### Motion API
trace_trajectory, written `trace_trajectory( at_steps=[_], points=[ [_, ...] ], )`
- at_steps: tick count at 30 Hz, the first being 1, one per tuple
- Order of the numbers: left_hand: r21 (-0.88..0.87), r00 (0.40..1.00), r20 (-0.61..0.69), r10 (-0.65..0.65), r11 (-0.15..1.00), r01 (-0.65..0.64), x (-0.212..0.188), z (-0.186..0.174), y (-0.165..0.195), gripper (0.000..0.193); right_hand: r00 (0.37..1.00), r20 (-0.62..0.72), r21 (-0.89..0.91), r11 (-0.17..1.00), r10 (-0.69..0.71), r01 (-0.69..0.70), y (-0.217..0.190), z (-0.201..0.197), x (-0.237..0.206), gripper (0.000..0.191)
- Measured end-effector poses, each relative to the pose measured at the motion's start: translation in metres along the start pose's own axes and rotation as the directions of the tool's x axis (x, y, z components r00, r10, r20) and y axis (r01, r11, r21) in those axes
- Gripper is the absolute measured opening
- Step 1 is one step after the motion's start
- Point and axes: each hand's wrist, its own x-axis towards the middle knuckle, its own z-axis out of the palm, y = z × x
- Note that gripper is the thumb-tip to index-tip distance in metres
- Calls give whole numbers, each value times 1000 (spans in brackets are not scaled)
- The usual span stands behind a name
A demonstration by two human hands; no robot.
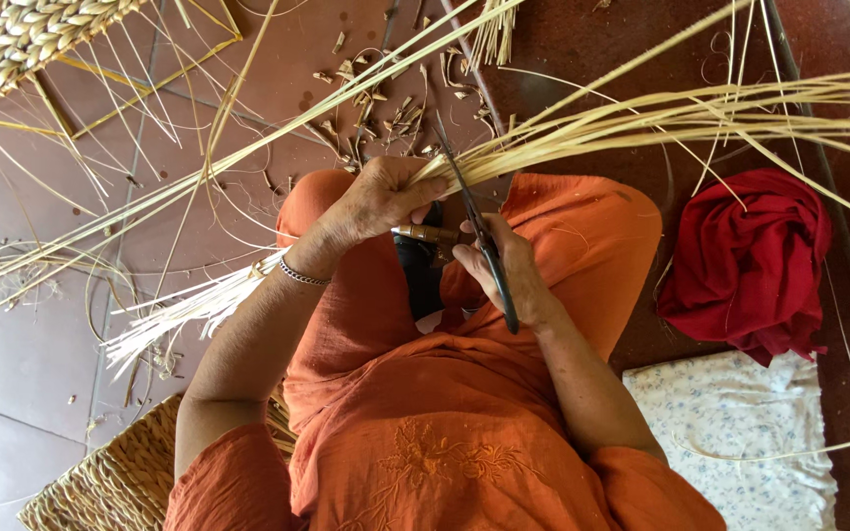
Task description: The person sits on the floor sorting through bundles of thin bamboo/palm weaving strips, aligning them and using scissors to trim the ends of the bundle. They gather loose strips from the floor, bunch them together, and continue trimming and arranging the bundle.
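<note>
My left hand is closed around a bundle of pale reed strips. The bundle runs from its frayed ends at the lower left, through the fist, and fans out to the right. My right hand grips dark scissors just right of the left hand. The blades point up and away from me, and their tips lie against the reeds beside my left thumb. Both hands hover over my lap, which is covered in orange cloth. A thin bracelet circles my left wrist.
Short reed cuttings litter the tiled floor ahead. A braided mat lies at the top left and a woven basket piece at the bottom left. A red cloth and a white flowered cloth lie to the right. Long loose reeds cross the floor.
</note>
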Motion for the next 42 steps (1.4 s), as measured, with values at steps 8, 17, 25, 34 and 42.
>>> trace_trajectory(
  at_steps=[8, 17, 25, 34, 42],
  points=[
    [101, 997, -45, 70, 993, -65, 7, -1, -17, 30, 999, -51, 67, 998, -9, 12, 18, 11, 4, 24],
    [52, 989, -111, 103, 994, -97, 8, 5, -21, 20, 977, 174, 490, 871, -120, 20, 32, -1, -3, 59],
    [-21, 991, -83, 106, 994, -108, 7, 2, -22, 21, 986, 160, 435, 893, 53, -119, 22, 10, -9, 50],
    [-74, 997, -75, 32, 997, -37, 4, 1, -15, 18, 996, -49, 191, 979, -71, 79, 16, 14, -1, 26],
    [83, 990, -86, 111, 991, -104, 7, 4, -17, 18, 998, -52, 142, 989, -30, 37, 0, 8, 4, 25]
  ],
)
